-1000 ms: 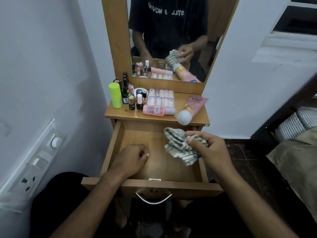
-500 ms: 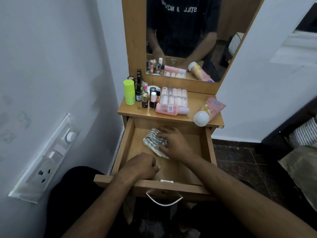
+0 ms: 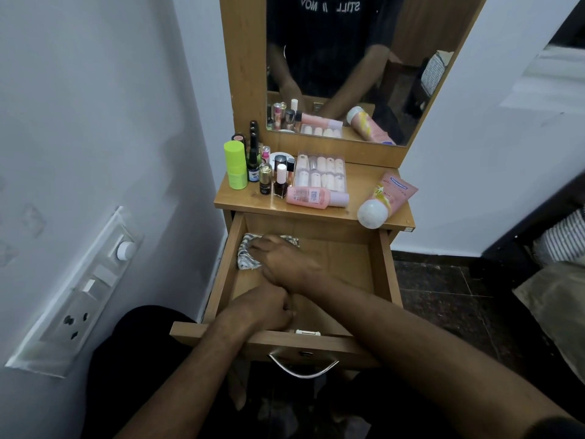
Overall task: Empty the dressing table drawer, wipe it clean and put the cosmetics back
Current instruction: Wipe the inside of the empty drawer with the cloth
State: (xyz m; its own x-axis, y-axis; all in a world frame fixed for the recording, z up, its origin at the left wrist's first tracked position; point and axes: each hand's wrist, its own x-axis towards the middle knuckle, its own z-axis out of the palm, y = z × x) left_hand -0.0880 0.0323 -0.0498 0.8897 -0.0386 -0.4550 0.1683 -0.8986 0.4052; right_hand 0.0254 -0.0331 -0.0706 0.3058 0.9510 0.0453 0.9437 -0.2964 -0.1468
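Right hand [image 3: 285, 261] presses striped cloth [image 3: 250, 253] in drawer [image 3: 345, 264].

Striped cloth [image 3: 250, 253] bunched in the open drawer's [image 3: 378, 267] back-left corner.

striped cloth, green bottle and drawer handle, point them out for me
striped cloth [image 3: 246, 260], head view, left bare part.
green bottle [image 3: 235, 164], head view, middle of body.
drawer handle [image 3: 303, 371], head view, bottom of metal loop.

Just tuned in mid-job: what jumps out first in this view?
The open drawer fills the middle, and the right hand presses a striped cloth into its far left corner. The left hand rests curled near the drawer's front. Above, the cosmetics crowd the tabletop below the mirror.
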